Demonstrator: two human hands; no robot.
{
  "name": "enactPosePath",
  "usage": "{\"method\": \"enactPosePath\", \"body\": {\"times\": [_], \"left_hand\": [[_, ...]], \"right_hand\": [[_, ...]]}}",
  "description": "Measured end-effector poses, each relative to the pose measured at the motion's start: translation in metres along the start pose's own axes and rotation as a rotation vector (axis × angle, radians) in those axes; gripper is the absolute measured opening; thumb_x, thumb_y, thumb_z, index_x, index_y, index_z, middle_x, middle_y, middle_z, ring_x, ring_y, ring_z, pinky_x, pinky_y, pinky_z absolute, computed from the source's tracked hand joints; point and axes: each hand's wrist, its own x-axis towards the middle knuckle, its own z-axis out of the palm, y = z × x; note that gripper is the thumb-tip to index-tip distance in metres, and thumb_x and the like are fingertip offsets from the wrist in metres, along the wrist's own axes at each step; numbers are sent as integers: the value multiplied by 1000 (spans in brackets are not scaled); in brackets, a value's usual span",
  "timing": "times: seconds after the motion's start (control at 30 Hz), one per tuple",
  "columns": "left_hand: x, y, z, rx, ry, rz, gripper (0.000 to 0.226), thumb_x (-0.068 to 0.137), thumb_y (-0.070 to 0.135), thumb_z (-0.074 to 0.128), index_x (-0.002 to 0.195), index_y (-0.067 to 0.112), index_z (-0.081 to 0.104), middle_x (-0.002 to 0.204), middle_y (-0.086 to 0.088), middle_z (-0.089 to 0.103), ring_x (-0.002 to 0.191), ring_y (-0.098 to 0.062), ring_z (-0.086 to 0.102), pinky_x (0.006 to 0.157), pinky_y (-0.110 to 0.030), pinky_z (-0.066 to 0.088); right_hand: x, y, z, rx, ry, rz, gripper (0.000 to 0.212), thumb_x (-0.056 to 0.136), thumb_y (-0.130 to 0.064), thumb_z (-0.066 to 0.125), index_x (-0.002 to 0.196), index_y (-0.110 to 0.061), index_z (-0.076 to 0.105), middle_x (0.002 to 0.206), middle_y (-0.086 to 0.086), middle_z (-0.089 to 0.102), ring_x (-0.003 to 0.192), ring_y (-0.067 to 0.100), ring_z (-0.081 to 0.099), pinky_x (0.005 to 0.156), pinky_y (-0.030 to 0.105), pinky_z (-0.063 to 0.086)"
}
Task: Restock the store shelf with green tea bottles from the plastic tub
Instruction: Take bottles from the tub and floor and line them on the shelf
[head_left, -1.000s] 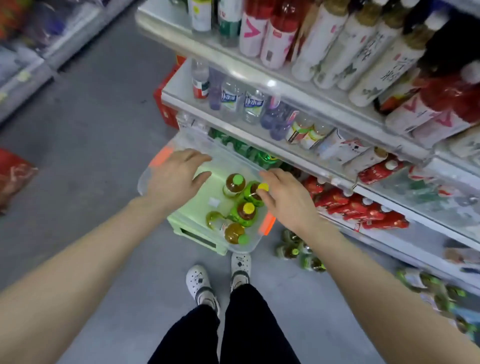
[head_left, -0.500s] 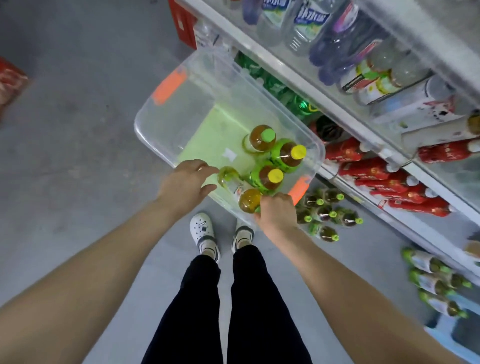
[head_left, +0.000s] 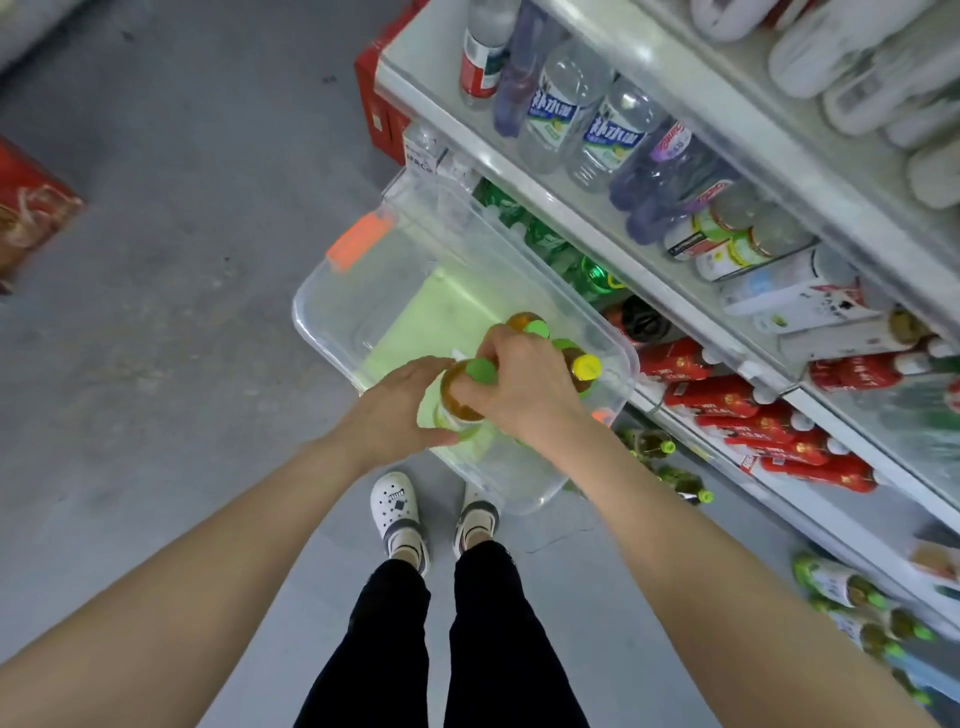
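A clear plastic tub (head_left: 332, 312) with orange clips rests on a pale green stool beside the store shelf (head_left: 613, 244). A green tea bottle (head_left: 465, 387) with a green cap is raised above the tub's near end. My left hand (head_left: 389, 410) grips its body from the left and my right hand (head_left: 524, 389) curls round its neck from the right. A few more tea bottles stand in the tub behind my right hand: one with a green cap (head_left: 530, 325) and one with a yellow cap (head_left: 586, 368).
Water bottles (head_left: 561, 114) fill the upper shelf, red-labelled bottles (head_left: 717, 400) the lower one. More green tea bottles (head_left: 675, 478) lie on the bottom shelf by the floor. Red cartons (head_left: 31, 208) sit on the grey floor at left. My feet stand below the tub.
Both hands have left the tub's near rim and closed on one green-capped bottle, which was lying in the tub and is now lifted upright. The camera has tilted further down.
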Motion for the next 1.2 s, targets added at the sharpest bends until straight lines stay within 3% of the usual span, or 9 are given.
{"method": "enactPosePath", "body": {"times": [0.13, 0.23, 0.27, 0.37, 0.43, 0.5, 0.6, 0.8, 1.2], "left_hand": [[13, 16, -5, -240, 236, -90, 77, 71, 29, 86, 134, 17, 42, 113, 3, 61, 103, -19, 58, 80, -25, 40], [18, 21, -14, -355, 373, -158, 70, 74, 27, 84, 128, 13, 42, 103, 2, 61, 92, -21, 58, 78, -32, 47], [18, 19, -16, -410, 376, -174, 69, 75, 28, 83, 127, 13, 41, 102, 2, 62, 93, -21, 60, 79, -34, 49], [18, 6, -17, -602, 377, -226, 68, 71, 40, 83, 122, 18, 43, 107, 2, 68, 97, -19, 67, 86, -44, 55], [18, -2, -18, -681, 387, -251, 70, 64, 56, 80, 119, 27, 46, 109, 5, 69, 99, -16, 68, 87, -48, 56], [18, -7, -20, -709, 390, -255, 70, 62, 62, 77, 118, 32, 47, 109, 7, 69, 99, -14, 68, 87, -48, 56], [20, -11, -19, -726, 381, -243, 73, 64, 65, 74, 123, 31, 47, 110, 8, 69, 99, -13, 68, 87, -46, 57], [25, -17, -13, -751, 421, -259, 68, 68, 65, 70, 122, 28, 52, 107, 9, 70, 96, -9, 69, 86, -42, 58], [22, -8, -17, -787, 475, -286, 51, 77, 52, 73, 119, 32, 52, 105, 13, 70, 93, -3, 69, 86, -36, 58]], "right_hand": [[27, -4, -29, 384, -8, 61, 25, 70, -42, 76, 78, -22, 64, 60, -9, 54, 60, 11, 52, 61, 26, 42], [50, 18, -30, 677, -9, 176, 37, 76, -59, 67, 83, -23, 69, 69, -6, 66, 71, 19, 65, 78, 39, 56], [56, 29, -26, 631, 17, 184, 37, 83, -58, 62, 89, -22, 69, 76, -4, 70, 81, 23, 68, 87, 43, 55], [65, 72, -9, 189, 73, 153, 37, 91, -39, 66, 117, -13, 61, 108, 8, 67, 105, 27, 62, 91, 32, 46], [67, 93, 6, -34, -51, 150, 59, 83, -34, 75, 134, -16, 51, 127, 11, 56, 116, 29, 56, 93, 33, 42], [70, 106, 27, -194, -155, 139, 74, 80, -32, 78, 142, -19, 41, 135, 11, 47, 119, 32, 54, 92, 37, 44], [81, 110, 52, -330, -69, 65, 76, 80, -24, 79, 143, -16, 38, 132, 14, 48, 111, 36, 59, 85, 44, 48], [107, 105, 74, 31, 214, -28, 66, 77, -17, 80, 132, -10, 45, 124, 13, 58, 105, 34, 61, 83, 37, 48], [135, 88, 73, 328, 112, 49, 75, 78, -28, 82, 138, -19, 36, 122, 8, 61, 106, 25, 61, 95, 36, 48]]}}
